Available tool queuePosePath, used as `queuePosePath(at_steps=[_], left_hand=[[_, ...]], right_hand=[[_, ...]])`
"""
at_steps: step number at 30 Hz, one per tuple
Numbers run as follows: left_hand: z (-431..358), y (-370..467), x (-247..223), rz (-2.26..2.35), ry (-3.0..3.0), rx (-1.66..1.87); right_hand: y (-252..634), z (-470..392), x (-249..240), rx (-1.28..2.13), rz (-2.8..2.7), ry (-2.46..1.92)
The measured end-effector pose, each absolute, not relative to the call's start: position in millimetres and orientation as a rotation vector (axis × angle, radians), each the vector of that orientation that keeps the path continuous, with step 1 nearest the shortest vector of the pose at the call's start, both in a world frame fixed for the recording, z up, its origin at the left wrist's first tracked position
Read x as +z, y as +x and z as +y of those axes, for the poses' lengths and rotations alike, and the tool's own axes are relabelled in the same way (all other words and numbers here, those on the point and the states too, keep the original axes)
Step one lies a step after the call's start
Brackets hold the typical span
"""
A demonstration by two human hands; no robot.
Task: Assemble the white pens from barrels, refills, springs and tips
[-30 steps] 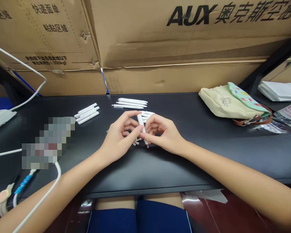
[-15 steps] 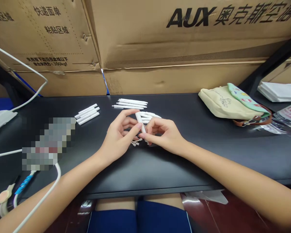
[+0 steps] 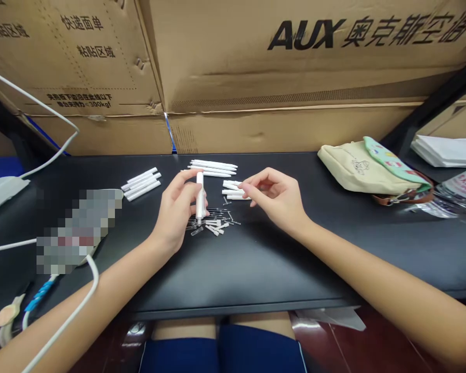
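My left hand [image 3: 178, 210] is closed around a white pen barrel [image 3: 200, 197], which stands nearly upright. My right hand [image 3: 277, 197] has its thumb and index finger pinched at a group of short white pen parts [image 3: 233, 195]; whether one is gripped is too small to tell. Below the hands lie small white pieces [image 3: 214, 228], clear bits and dark thin refills [image 3: 217, 212]. White pens [image 3: 213, 167] lie in a row behind the left hand. Several white barrels [image 3: 142, 184] form another group to its left.
A blurred-out object [image 3: 81, 228] with white cables [image 3: 95, 274] lies on the left of the black table [image 3: 236, 274]. At the right are a cream pouch [image 3: 357, 168], a plastic bottle [image 3: 462, 189] and white paper [image 3: 446, 150]. Cardboard boxes [image 3: 256, 67] stand behind.
My hands have moved apart. The left has shifted left with the white barrel, now more upright; the right has let go of it and moved right to the short white parts.
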State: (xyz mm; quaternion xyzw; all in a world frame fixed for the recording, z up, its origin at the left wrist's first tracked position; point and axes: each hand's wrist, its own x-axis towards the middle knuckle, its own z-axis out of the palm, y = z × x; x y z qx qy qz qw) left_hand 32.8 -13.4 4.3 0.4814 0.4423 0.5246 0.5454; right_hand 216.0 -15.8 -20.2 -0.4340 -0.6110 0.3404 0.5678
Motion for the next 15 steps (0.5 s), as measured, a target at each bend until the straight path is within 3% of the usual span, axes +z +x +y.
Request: queuePosePath(at_steps=[8,15], left_hand=[[-15.9,35.4,3.5,1.079,1.174,1.198],[-13.3,34.3,0.5,1.096,1.163,1.244]], right_hand=[[222.0,-9.9,-25.9,0.631,-1.684,-1.115],[239.3,2.6,-26.2,0.161,-2.03,-1.219]])
